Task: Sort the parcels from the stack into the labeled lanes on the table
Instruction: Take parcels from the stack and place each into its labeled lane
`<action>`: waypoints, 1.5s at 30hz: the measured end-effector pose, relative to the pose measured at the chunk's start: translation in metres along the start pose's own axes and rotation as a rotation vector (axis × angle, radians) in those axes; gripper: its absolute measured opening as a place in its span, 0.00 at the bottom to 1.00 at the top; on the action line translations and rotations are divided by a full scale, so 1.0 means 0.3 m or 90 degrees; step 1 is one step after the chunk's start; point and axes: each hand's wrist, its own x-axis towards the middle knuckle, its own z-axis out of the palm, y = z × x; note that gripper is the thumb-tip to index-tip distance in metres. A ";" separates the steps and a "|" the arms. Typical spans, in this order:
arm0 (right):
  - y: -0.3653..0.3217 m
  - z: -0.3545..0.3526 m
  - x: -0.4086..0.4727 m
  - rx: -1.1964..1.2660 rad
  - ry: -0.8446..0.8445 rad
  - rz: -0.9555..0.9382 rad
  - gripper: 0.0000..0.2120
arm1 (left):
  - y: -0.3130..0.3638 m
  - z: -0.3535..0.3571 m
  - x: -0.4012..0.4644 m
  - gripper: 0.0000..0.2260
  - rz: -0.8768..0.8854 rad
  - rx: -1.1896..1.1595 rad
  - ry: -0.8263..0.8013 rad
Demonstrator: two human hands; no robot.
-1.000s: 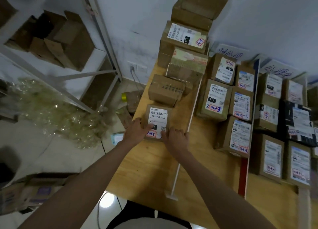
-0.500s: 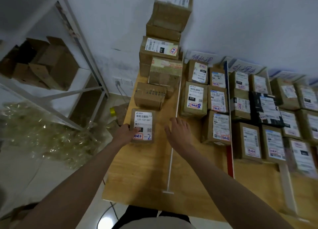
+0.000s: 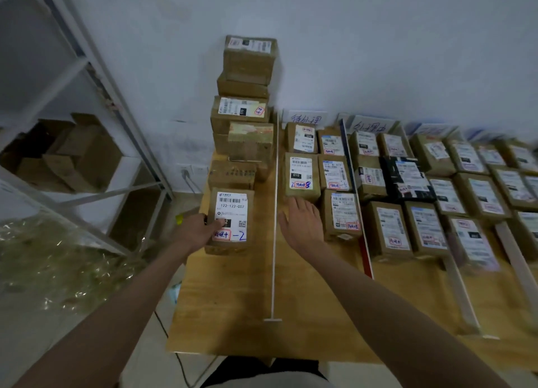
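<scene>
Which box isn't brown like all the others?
The black parcel, in the lane right of the blue-and-red divider. Every other parcel is brown cardboard.

A metal shelving rack (image 3: 96, 96) stands at the left against the white wall (image 3: 378, 38). On one of its shelves lie several empty cardboard boxes (image 3: 70, 151), flaps open. On the floor below spreads a heap of crumpled clear plastic wrap (image 3: 49, 262). A wall socket (image 3: 186, 170) with a plugged-in cable (image 3: 193, 186) sits low beside the rack.

Rightmost parcels (image 3: 521, 157) blurred, edge-cropped.
</scene>
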 end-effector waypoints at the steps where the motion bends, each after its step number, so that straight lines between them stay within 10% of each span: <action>1: 0.022 -0.013 -0.009 0.007 0.006 0.004 0.20 | 0.018 0.019 -0.010 0.20 0.004 0.015 -0.003; 27: 1.295 -0.293 -0.473 0.052 0.060 0.142 0.20 | 0.705 1.068 -0.345 0.16 0.090 0.030 -0.035; 45: 1.672 -0.309 -0.656 0.078 0.061 0.203 0.21 | 0.817 1.558 -0.404 0.18 0.051 0.048 -0.136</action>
